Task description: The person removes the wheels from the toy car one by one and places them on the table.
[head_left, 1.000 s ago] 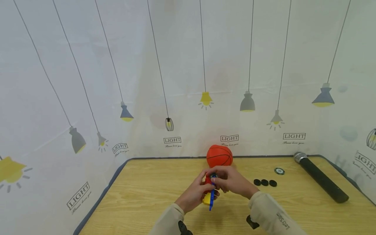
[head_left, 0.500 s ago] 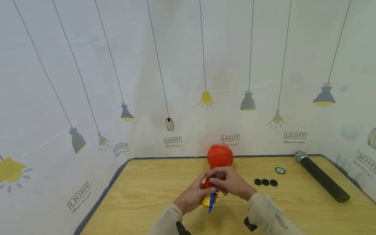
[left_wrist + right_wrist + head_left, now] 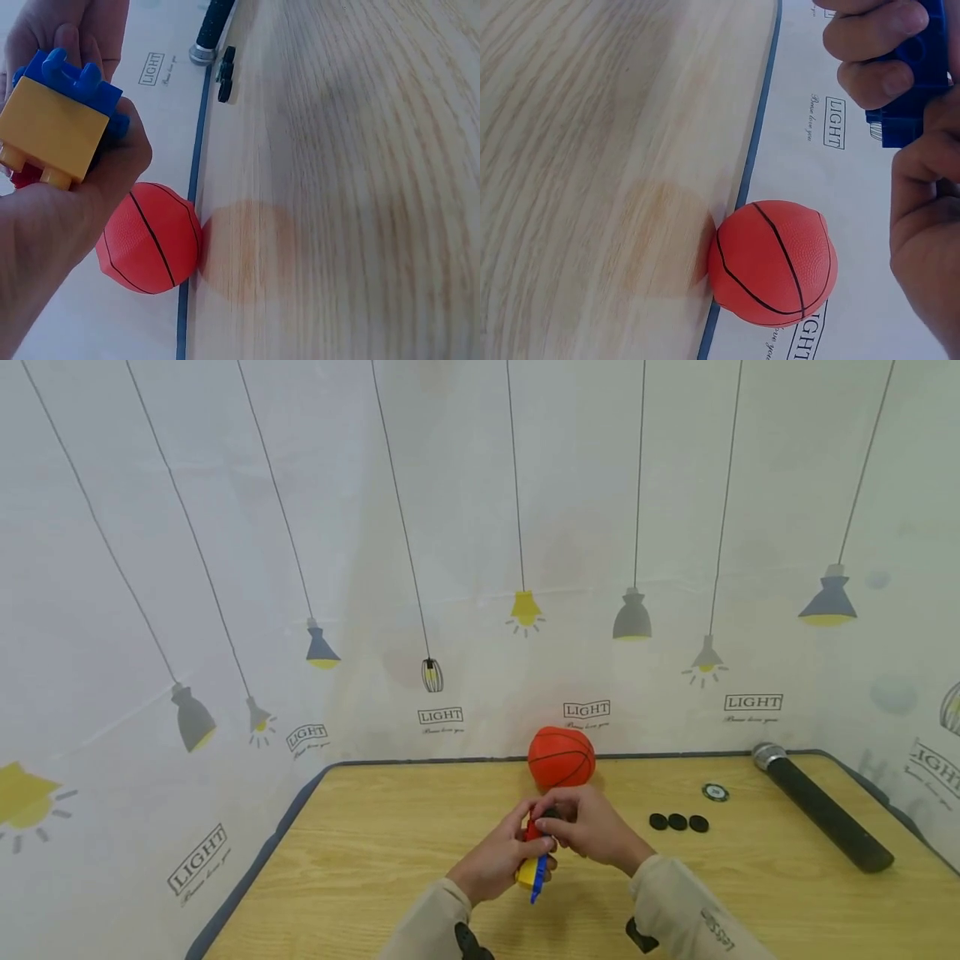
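In the head view, my left hand [image 3: 495,858] grips a toy of building bricks above the table's middle. It has a yellow block [image 3: 527,872], a blue part [image 3: 538,881] along its right side and a red block [image 3: 532,831] at the top. My right hand [image 3: 600,828] pinches a small black disc [image 3: 551,814] between thumb and finger, against the toy's upper end. Whether the disc is fixed on is hidden by the fingers. The left wrist view shows the yellow block [image 3: 52,127] up close, with blue pegs [image 3: 90,77] beyond it.
A red toy basketball [image 3: 562,757] sits behind my hands at the table's back edge. Three black discs [image 3: 677,822] lie in a row on the right. Beyond them are a poker chip [image 3: 716,792] and a microphone [image 3: 825,810]. A printed cloth [image 3: 480,527] encloses the table.
The toy has turned slightly in my left hand, its lower end shifting a little left. My right fingers have shifted a little at its top, where the black disc shows more darkly now.
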`<state>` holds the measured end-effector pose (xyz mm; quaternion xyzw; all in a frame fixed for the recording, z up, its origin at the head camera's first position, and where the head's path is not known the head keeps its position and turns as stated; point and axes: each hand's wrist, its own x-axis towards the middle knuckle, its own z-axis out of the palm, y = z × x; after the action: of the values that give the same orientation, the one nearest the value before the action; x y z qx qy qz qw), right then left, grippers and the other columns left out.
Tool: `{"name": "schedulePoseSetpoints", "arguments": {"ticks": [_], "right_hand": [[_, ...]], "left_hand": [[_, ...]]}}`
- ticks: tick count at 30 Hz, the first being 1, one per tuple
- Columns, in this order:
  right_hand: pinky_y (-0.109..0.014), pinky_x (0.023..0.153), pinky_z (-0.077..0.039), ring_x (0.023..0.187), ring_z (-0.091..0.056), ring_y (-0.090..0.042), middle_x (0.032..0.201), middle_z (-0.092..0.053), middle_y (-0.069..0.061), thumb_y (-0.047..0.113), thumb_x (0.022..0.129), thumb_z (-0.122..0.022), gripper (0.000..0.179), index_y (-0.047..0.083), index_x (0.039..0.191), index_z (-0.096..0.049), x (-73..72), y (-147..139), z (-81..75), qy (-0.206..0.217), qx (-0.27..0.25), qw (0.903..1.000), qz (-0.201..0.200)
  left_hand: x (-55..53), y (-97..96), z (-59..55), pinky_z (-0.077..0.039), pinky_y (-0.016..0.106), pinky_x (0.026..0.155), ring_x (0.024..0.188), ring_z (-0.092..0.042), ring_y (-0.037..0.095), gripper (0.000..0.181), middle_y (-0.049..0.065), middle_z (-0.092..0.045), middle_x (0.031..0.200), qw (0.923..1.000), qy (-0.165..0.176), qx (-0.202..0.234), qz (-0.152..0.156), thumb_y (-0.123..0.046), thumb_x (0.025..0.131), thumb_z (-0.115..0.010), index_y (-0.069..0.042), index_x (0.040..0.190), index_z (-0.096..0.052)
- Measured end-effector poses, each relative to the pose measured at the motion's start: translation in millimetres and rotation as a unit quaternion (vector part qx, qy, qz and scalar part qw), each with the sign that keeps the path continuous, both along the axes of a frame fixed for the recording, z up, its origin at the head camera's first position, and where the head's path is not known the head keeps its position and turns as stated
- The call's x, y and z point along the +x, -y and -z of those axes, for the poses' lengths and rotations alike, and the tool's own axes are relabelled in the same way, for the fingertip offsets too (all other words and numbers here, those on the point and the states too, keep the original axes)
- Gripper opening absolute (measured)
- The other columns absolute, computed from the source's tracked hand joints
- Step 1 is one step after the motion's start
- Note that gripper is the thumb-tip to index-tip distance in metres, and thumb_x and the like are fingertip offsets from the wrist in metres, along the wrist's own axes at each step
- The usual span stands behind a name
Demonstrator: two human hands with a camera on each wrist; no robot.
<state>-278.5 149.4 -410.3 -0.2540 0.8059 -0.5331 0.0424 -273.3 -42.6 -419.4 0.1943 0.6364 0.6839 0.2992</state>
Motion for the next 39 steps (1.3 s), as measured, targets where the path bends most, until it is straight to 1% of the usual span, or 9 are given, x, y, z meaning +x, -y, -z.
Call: {"name": "schedulePoseSetpoints", "arguments": {"ticks": [7, 9, 11, 13, 17, 22, 30, 35, 39], "right_hand": [[-0.021, 0.055, -0.046, 0.062, -0.052, -0.006, 0.075, -0.061, 0.000, 0.017, 0.094, -0.071, 0.011, 0.009, 0.100, -0.072, 2.1, 2.5, 4.1, -0.052, 0.033, 0.9979, 0.020], [-0.020, 0.056, -0.047, 0.064, -0.052, -0.004, 0.078, -0.064, 0.001, 0.017, 0.093, -0.071, 0.009, 0.010, 0.099, -0.073, 1.4, 2.0, 4.7, -0.084, 0.057, 0.9945, 0.026], [-0.020, 0.055, -0.047, 0.061, -0.051, -0.003, 0.076, -0.064, 0.002, 0.017, 0.094, -0.070, 0.007, 0.012, 0.098, -0.073, 0.7, -0.2, 4.4, -0.096, 0.069, 0.9924, 0.033], [-0.020, 0.051, -0.046, 0.057, -0.050, -0.003, 0.071, -0.061, 0.004, 0.019, 0.095, -0.069, 0.007, 0.014, 0.098, -0.072, -0.3, -4.2, 3.5, -0.094, 0.074, 0.9923, 0.032], [-0.023, 0.045, -0.043, 0.049, -0.047, -0.005, 0.064, -0.055, 0.002, 0.026, 0.098, -0.065, 0.014, 0.014, 0.104, -0.071, -1.6, -15.1, 0.5, -0.054, 0.055, 0.9968, 0.022], [-0.025, 0.047, -0.046, 0.049, -0.047, -0.006, 0.068, -0.058, 0.000, 0.022, 0.101, -0.060, 0.016, 0.015, 0.112, -0.070, -2.8, -28.7, -0.1, -0.061, 0.069, 0.9950, 0.039], [-0.027, 0.052, -0.048, 0.056, -0.053, -0.012, 0.079, -0.063, -0.006, 0.015, 0.103, -0.054, 0.026, 0.012, 0.128, -0.063, -3.9, -49.8, -0.8, -0.019, 0.084, 0.9945, 0.059], [-0.030, 0.053, -0.049, 0.055, -0.053, -0.014, 0.079, -0.064, -0.013, 0.015, 0.104, -0.054, 0.026, 0.009, 0.129, -0.055, -1.1, -64.8, -0.2, -0.021, 0.073, 0.9944, 0.073], [-0.029, 0.053, -0.049, 0.055, -0.053, -0.014, 0.078, -0.064, -0.015, 0.016, 0.103, -0.055, 0.021, 0.007, 0.122, -0.051, 1.3, -76.2, 1.3, -0.027, 0.074, 0.9937, 0.080]], "left_hand": [[-0.6, -0.9, 3.0, -0.054, 0.027, 0.078, 0.086, -0.057, 0.018, 0.040, 0.004, -0.054, 0.108, 1.0000, 0.007, 0.001, -0.006, -0.009, 0.103, -0.051, -0.021, 0.140, -0.040], [-0.8, 0.1, 6.2, -0.055, 0.027, 0.076, 0.084, -0.058, 0.017, 0.042, 0.005, -0.053, 0.105, 0.9999, 0.016, 0.000, -0.005, -0.010, 0.103, -0.051, -0.021, 0.142, -0.038], [-0.6, 2.3, 9.9, -0.056, 0.027, 0.076, 0.083, -0.058, 0.016, 0.045, 0.004, -0.053, 0.101, 0.9996, 0.027, -0.004, 0.000, -0.012, 0.103, -0.052, -0.021, 0.145, -0.036], [-0.4, 6.2, 13.8, -0.056, 0.028, 0.076, 0.082, -0.058, 0.016, 0.046, 0.005, -0.052, 0.098, 0.9994, 0.034, -0.010, 0.002, -0.013, 0.104, -0.051, -0.021, 0.146, -0.035], [-0.7, 16.5, 17.3, -0.055, 0.028, 0.078, 0.083, -0.058, 0.016, 0.043, 0.007, -0.056, 0.098, 0.9990, 0.035, -0.025, -0.011, -0.014, 0.105, -0.050, -0.020, 0.145, -0.035], [-1.6, 23.3, 19.2, -0.056, 0.030, 0.078, 0.085, -0.061, 0.019, 0.043, 0.011, -0.059, 0.105, 0.9987, 0.031, -0.031, -0.026, -0.014, 0.104, -0.052, -0.021, 0.145, -0.038], [-4.5, 28.3, 19.1, -0.059, 0.031, 0.081, 0.092, -0.068, 0.020, 0.051, 0.017, -0.062, 0.115, 0.9959, 0.010, -0.072, -0.053, -0.016, 0.104, -0.054, -0.026, 0.150, -0.036], [-7.1, 28.8, 17.8, -0.059, 0.032, 0.082, 0.093, -0.071, 0.020, 0.058, 0.024, -0.063, 0.123, 0.9943, -0.012, -0.088, -0.058, -0.018, 0.103, -0.057, -0.029, 0.153, -0.030], [-7.1, 28.0, 17.8, -0.058, 0.034, 0.087, 0.095, -0.072, 0.021, 0.073, 0.023, -0.063, 0.124, 0.9929, -0.012, -0.094, -0.072, -0.020, 0.101, -0.060, -0.024, 0.158, -0.014]]}}
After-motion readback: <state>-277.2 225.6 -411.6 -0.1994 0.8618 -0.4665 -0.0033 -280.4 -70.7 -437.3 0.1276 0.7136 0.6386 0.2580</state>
